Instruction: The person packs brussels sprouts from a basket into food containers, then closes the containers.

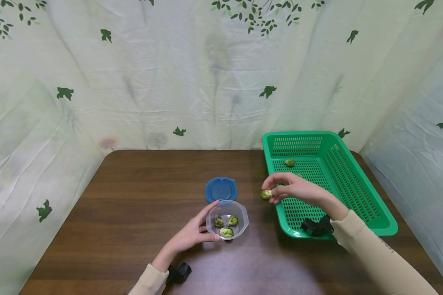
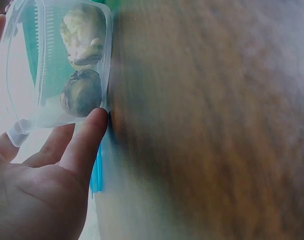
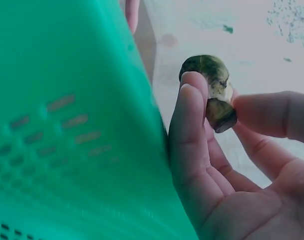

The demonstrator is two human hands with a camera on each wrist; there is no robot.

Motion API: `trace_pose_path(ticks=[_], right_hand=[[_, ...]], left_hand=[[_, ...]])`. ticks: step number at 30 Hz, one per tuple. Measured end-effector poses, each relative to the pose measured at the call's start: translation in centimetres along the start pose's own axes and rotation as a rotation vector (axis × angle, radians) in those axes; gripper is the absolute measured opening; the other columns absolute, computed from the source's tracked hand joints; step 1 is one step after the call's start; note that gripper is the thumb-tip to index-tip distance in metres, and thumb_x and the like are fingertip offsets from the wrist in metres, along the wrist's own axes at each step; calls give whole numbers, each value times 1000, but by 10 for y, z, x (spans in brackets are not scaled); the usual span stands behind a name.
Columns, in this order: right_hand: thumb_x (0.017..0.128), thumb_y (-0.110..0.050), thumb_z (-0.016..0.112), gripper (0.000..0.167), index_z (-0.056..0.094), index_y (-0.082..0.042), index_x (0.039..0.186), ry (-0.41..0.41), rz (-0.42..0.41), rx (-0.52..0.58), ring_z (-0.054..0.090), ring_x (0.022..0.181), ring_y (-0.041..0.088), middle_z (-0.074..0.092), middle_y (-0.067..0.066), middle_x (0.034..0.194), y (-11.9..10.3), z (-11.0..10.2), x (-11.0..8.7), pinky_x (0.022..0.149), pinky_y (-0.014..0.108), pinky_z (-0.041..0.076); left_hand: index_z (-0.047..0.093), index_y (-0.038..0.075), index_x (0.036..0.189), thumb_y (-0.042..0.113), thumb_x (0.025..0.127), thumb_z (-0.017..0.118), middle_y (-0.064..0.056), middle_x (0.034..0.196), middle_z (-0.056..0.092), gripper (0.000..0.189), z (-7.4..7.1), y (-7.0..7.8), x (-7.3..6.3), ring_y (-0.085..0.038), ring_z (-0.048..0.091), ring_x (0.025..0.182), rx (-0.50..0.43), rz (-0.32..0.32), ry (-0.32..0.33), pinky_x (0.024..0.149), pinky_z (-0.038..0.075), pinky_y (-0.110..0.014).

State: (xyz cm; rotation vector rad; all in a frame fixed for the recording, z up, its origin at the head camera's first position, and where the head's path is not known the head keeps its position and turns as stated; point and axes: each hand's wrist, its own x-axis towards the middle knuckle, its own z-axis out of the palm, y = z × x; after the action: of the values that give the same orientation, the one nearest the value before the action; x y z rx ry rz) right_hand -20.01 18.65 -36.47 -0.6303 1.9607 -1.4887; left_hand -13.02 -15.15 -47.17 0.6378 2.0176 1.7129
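My right hand [image 1: 297, 189] pinches a Brussels sprout [image 1: 266, 195] between thumb and fingertips, over the left edge of the green basket [image 1: 299, 134]. The same sprout [image 3: 209, 75] shows up close in the right wrist view, with the basket wall beside the hand. On the left, my left hand [image 1: 189, 235] grips a clear plastic container [image 1: 245, 219], thumb at the near side and fingers along the far left side. Three sprouts lie inside it; the left wrist view shows two of them, one pale sprout [image 2: 83, 35] and one darker sprout [image 2: 82, 93].
Just behind the container lies a blue lid [image 1: 221, 189]. Another sprout [image 1: 289, 162] sits in the basket near its back left corner; the right arm hides part of the basket floor. Brown tabletop [image 1: 140, 196] extends left, with a leaf-printed curtain [image 1: 151, 82] behind it.
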Motion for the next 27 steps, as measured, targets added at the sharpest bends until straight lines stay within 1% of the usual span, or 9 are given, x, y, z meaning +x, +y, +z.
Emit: trace_pose_path(ticks=[2, 8, 16, 19, 21, 25, 27], right_hand=[[94, 2, 49, 24, 55, 6, 117, -16, -9, 8, 63, 85, 31, 57, 20, 109, -1, 5, 3, 79, 41, 54], [94, 3, 47, 30, 57, 4, 122, -47, -25, 23, 63, 85, 28, 59, 18, 109, -4, 18, 11, 77, 40, 55], [93, 1, 50, 28, 57, 8, 119, -75, -47, 44, 64, 86, 31, 60, 18, 106, -8, 37, 21, 79, 43, 54], [93, 0, 51, 28, 57, 7, 119, -73, -47, 56, 65, 87, 35, 60, 19, 107, -8, 43, 25, 80, 46, 54], [93, -1, 51, 27, 57, 6, 119, -69, -45, 62, 65, 86, 35, 60, 19, 107, -8, 47, 27, 80, 47, 53], [94, -1, 52, 24, 58, 5, 116, -62, -44, 66, 66, 85, 35, 62, 19, 105, -8, 54, 31, 77, 45, 55], [94, -1, 53, 22, 58, 4, 115, -57, -46, 66, 66, 85, 37, 63, 19, 103, -9, 57, 33, 76, 47, 55]], left_hand=[[16, 20, 154, 11, 88, 70, -22, 152, 23, 86, 0, 0, 0, -39, 32, 134, -2, 2, -2, 95, 45, -35], [16, 21, 154, 10, 87, 70, -22, 152, 23, 86, 0, 1, 0, -39, 33, 134, -4, 1, -4, 95, 45, -35], [17, 22, 154, 12, 88, 70, -21, 152, 24, 86, 0, 0, 0, -38, 34, 133, 3, -10, 3, 96, 44, -37], [17, 22, 154, 12, 88, 70, -22, 152, 23, 85, 0, 1, 0, -38, 35, 132, -2, -20, 5, 96, 45, -37], [16, 22, 154, 11, 88, 70, -22, 152, 23, 85, 0, 1, 0, -39, 35, 133, -7, -18, 4, 96, 45, -39], [16, 21, 154, 10, 89, 69, -23, 152, 22, 85, 1, 1, 0, -39, 34, 133, -8, -15, 2, 96, 45, -39], [16, 21, 154, 10, 89, 69, -23, 152, 22, 85, 1, 1, 0, -39, 34, 133, -5, -13, 1, 96, 45, -39]])
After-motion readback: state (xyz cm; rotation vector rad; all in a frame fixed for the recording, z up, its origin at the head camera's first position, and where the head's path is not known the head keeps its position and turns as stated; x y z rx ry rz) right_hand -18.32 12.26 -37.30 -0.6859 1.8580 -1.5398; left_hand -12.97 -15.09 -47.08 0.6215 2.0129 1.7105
